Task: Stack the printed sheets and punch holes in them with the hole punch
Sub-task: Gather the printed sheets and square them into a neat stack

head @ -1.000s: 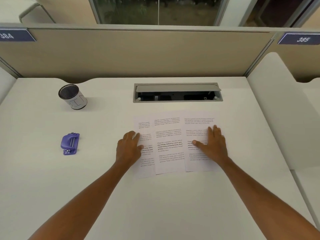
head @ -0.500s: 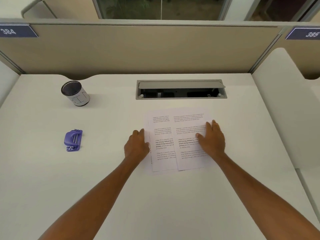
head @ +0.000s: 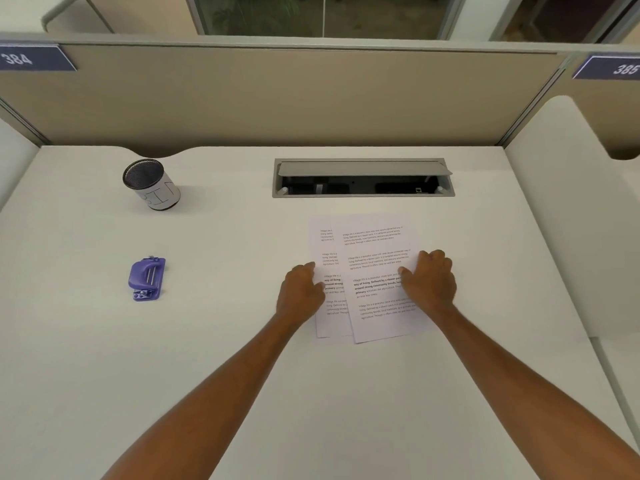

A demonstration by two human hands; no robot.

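The printed sheets (head: 372, 242) lie overlapped in the middle of the white desk (head: 214, 341), the top sheet tilted a little and offset to the right of those beneath. My left hand (head: 300, 293) rests with curled fingers on the left edge of the pile. My right hand (head: 431, 282) presses with curled fingers on the right edge of the top sheet. A purple hole punch (head: 147, 278) sits alone on the desk well to the left of the sheets, untouched.
A mesh cup with a white paper band (head: 152, 185) stands at the back left. An open grey cable hatch (head: 363, 178) is set into the desk just behind the sheets. A beige partition (head: 277, 98) walls the back; a white divider (head: 561, 220) bounds the right.
The sheets were fanned out wide; both hands have pushed them inward, so they now overlap far more. My fingers have curled from flat.
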